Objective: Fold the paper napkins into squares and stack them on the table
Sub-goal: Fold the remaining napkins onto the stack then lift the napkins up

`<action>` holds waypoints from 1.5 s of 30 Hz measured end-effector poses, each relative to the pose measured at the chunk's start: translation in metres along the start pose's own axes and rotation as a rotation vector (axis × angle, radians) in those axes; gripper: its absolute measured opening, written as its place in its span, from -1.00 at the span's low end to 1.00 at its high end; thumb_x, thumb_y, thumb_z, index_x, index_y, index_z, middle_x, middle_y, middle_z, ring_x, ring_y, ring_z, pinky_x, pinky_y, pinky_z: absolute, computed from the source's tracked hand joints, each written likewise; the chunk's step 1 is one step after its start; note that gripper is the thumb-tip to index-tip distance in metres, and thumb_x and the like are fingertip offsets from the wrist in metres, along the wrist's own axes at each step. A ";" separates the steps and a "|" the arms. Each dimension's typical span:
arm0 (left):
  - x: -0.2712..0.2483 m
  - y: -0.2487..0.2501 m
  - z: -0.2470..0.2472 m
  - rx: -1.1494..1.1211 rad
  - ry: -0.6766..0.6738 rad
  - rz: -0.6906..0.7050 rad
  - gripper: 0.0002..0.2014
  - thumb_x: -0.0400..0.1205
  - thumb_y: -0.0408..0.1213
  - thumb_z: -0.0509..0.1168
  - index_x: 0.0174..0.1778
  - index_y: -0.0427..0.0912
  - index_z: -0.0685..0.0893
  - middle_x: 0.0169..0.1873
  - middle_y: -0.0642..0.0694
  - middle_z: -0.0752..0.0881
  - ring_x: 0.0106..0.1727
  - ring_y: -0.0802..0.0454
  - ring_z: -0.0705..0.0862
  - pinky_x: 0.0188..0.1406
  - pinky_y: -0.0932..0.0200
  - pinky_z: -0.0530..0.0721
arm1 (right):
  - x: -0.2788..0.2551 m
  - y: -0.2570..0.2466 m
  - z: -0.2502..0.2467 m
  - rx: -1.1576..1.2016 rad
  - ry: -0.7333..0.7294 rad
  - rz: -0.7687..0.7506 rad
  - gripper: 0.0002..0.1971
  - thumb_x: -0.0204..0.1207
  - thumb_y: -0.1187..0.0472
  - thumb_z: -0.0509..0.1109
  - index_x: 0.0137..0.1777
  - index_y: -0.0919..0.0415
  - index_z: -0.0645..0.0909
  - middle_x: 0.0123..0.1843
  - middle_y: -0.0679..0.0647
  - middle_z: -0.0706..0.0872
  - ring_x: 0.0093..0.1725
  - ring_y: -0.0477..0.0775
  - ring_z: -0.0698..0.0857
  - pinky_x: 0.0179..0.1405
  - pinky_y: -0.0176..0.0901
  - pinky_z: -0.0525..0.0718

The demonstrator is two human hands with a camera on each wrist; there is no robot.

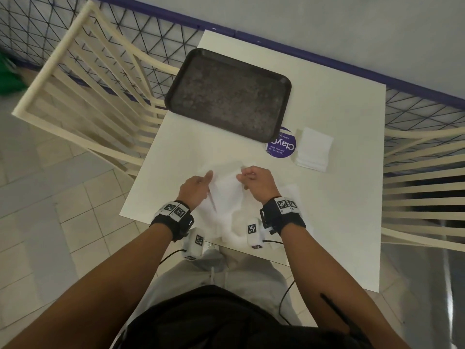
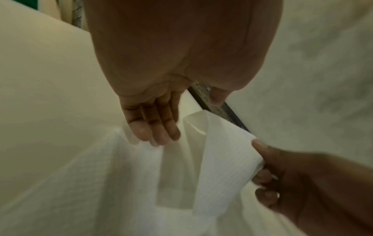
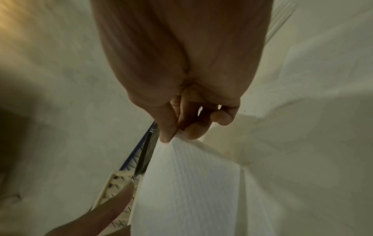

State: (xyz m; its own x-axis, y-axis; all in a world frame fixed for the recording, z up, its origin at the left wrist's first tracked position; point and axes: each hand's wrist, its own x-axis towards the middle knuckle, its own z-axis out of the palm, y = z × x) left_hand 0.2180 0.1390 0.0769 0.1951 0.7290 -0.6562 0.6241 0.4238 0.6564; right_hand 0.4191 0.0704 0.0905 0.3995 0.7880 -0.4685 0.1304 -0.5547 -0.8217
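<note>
A white paper napkin (image 1: 224, 190) is lifted partly off the white table (image 1: 339, 222) in front of me. My right hand (image 1: 243, 176) pinches its raised edge between thumb and fingers, plain in the right wrist view at the right hand (image 3: 177, 135) on the napkin (image 3: 191, 183). My left hand (image 1: 205, 180) lies with straight fingers on the napkin's left part; in the left wrist view the left hand (image 2: 161, 135) touches the napkin (image 2: 222, 151) without gripping. A stack of folded napkins (image 1: 313, 149) sits at the right.
A dark empty tray (image 1: 227, 94) lies at the far side of the table, partly over a round purple sticker (image 1: 284, 147). More loose white napkins (image 1: 234, 222) lie crumpled under my wrists at the near edge. Cream slatted chairs (image 1: 83, 79) stand left and right.
</note>
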 end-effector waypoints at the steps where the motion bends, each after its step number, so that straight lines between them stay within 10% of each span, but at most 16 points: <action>1: -0.001 0.005 0.000 -0.048 -0.033 0.002 -0.34 0.69 0.35 0.18 0.12 -0.26 0.77 -0.03 -0.20 0.84 0.01 -0.20 0.81 0.05 -0.09 0.76 | -0.001 -0.001 -0.002 0.028 0.019 -0.008 -0.87 0.52 0.24 0.60 -0.14 0.09 0.68 0.00 0.10 0.81 -0.45 -0.10 0.65 -0.21 -0.21 0.66; 9: -0.003 0.015 0.005 -0.430 -0.078 0.180 -0.39 0.53 -0.27 0.62 0.47 -0.12 0.54 -0.06 -0.21 0.79 -0.05 -0.05 0.78 -0.08 0.00 0.79 | -0.008 -0.001 -0.015 0.094 0.122 -0.031 -0.80 0.53 0.21 0.58 0.11 0.21 0.73 -0.30 0.06 0.78 -0.43 -0.10 0.67 -0.18 -0.27 0.62; 13: -0.006 0.021 0.005 -0.352 -0.074 0.296 -0.65 0.59 -0.42 0.54 0.28 -0.15 0.74 -0.34 -0.08 0.64 -0.19 0.01 0.70 -0.10 0.02 0.76 | -0.012 -0.001 -0.017 0.059 0.092 -0.102 -0.56 0.50 0.12 0.60 0.34 -0.17 0.60 -0.18 0.04 0.80 -0.15 -0.07 0.77 0.04 -0.16 0.72; 18: -0.002 0.022 0.005 -0.263 -0.060 0.344 -0.88 0.60 -0.29 0.54 -0.02 0.04 0.88 -0.12 -0.31 0.81 -0.13 -0.12 0.75 -0.01 -0.07 0.78 | -0.014 -0.009 -0.020 -0.195 0.057 -0.239 -0.69 0.49 0.11 0.63 0.23 -0.02 0.79 -0.21 -0.11 0.61 -0.27 -0.13 0.56 -0.12 -0.34 0.53; 23: -0.003 0.025 0.004 -0.225 -0.018 0.358 -0.91 0.64 -0.27 0.50 -0.05 0.02 0.88 -0.10 -0.11 0.88 -0.04 -0.22 0.81 0.02 -0.09 0.81 | -0.013 -0.009 -0.019 -0.216 0.090 -0.257 -0.89 0.51 0.12 0.60 0.01 0.07 0.84 -0.26 -0.09 0.66 -0.31 -0.18 0.55 -0.23 -0.47 0.48; 33: -0.005 0.030 0.009 0.066 0.089 0.527 -0.94 0.66 -0.16 0.49 -0.10 0.13 0.82 0.07 0.02 0.73 0.01 0.09 0.64 0.02 0.39 0.52 | -0.012 -0.021 -0.010 -0.481 0.095 -0.282 -0.79 0.42 -0.22 0.57 -0.01 -0.23 0.79 0.16 -0.09 0.57 0.25 0.03 0.41 0.24 0.02 0.33; 36: -0.005 0.033 0.012 0.128 0.108 0.565 -0.97 0.66 -0.18 0.49 -0.07 0.07 0.82 0.06 0.01 0.72 0.05 0.09 0.59 0.06 0.52 0.42 | -0.014 -0.029 -0.004 -0.550 0.075 -0.293 -0.80 0.46 -0.19 0.55 -0.01 -0.16 0.80 0.20 -0.10 0.60 0.25 0.05 0.42 0.18 0.06 0.32; 39: -0.006 0.034 0.011 0.142 0.113 0.548 -0.96 0.71 -0.13 0.43 -0.03 0.04 0.78 0.02 0.13 0.76 0.07 0.11 0.65 0.16 0.22 0.57 | -0.014 -0.032 -0.001 -0.555 0.079 -0.301 -0.83 0.52 -0.18 0.50 -0.06 -0.15 0.77 0.17 -0.15 0.68 0.20 0.01 0.52 0.13 0.07 0.28; 45: -0.013 0.035 0.008 0.105 0.140 0.515 -0.93 0.78 -0.23 0.29 -0.01 -0.05 0.65 -0.20 0.15 0.71 -0.18 0.18 0.65 -0.22 0.41 0.49 | -0.010 -0.020 -0.015 -0.335 0.090 -0.209 -0.73 0.46 -0.20 0.40 -0.20 -0.03 0.74 -0.19 -0.22 0.80 -0.04 -0.03 0.73 0.28 0.27 0.54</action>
State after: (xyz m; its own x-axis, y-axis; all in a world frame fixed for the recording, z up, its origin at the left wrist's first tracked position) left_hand 0.2436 0.1397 0.1056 0.3970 0.8960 -0.1988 0.5481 -0.0577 0.8345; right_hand 0.4260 0.0692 0.1164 0.4091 0.8747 -0.2598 0.4998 -0.4530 -0.7382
